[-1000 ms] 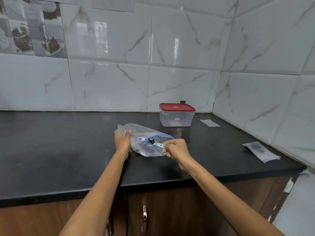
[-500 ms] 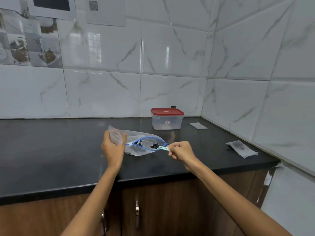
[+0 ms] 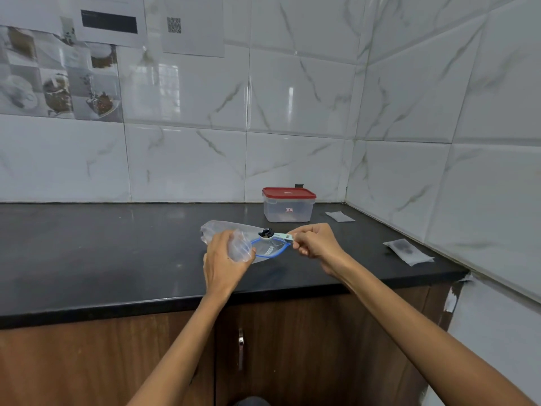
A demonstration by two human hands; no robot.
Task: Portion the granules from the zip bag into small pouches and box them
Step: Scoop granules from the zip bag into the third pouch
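two hands work: our left hand (image 3: 225, 259) grips the soft, slippery bag (image 3: 265, 249) by its body; right hand (image 3: 314, 241) pinches the spoon (image 3: 276, 235) above the bag.

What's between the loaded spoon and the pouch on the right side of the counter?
Nothing visible. The right hand holds the spoon with dark granules just above the zip bag mouth; only bare counter lies between it and the pouch.

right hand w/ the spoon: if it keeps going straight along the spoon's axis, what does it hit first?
The right hand points the spoon leftward over the zip bag mouth. Going on, it would likely meet the bag's bunched plastic and the left hand gripping it. Depth is unclear.
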